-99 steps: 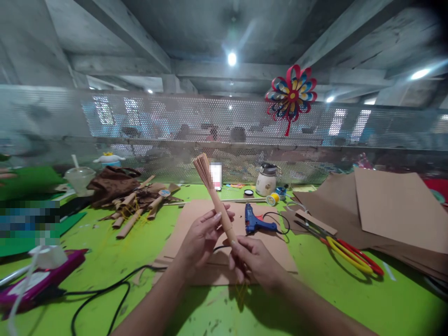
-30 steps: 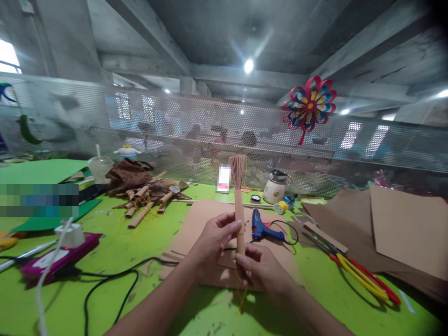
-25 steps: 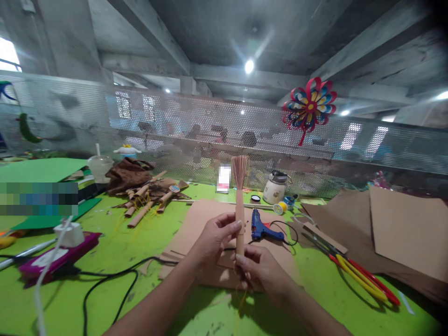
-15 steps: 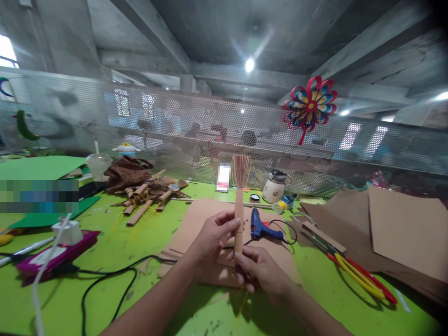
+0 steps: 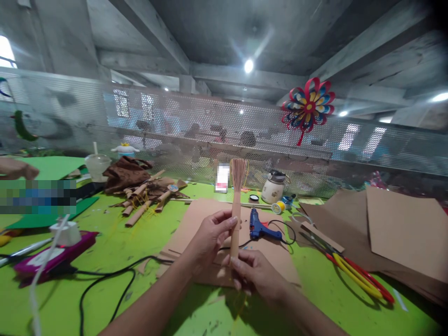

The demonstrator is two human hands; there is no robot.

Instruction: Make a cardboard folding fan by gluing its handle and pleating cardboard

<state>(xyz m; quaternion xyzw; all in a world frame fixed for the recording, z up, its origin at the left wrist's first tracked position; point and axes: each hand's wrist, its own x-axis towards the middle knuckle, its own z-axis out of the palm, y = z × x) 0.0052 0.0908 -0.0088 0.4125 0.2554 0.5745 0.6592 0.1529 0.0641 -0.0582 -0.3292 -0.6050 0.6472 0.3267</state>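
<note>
A small broom made of brown paper (image 5: 236, 198), with a fringed head of thin strips on top, stands upright between my hands. My left hand (image 5: 219, 231) pinches the middle of its handle. Lower down, my right hand (image 5: 254, 270) closes around the handle's bottom end. Yellow thread shows beside the fringe and dangles below my right hand. Behind the hands, a blue hot glue gun (image 5: 261, 226) lies on a brown cardboard sheet (image 5: 205, 210).
Rolled paper pieces (image 5: 143, 200) pile up at the left, near a purple power strip (image 5: 56, 256) with cables. Scissors (image 5: 353, 273) and brown sheets (image 5: 406, 228) lie at the right. A jar (image 5: 273, 186) and yellow thread spool (image 5: 278, 207) stand behind. Another person's hand (image 5: 19, 168) is at far left.
The broom has shifted slightly left and down, its top leaning a little less far right. Another person's hand has come into view at the far left. Both my hands keep their grip.
</note>
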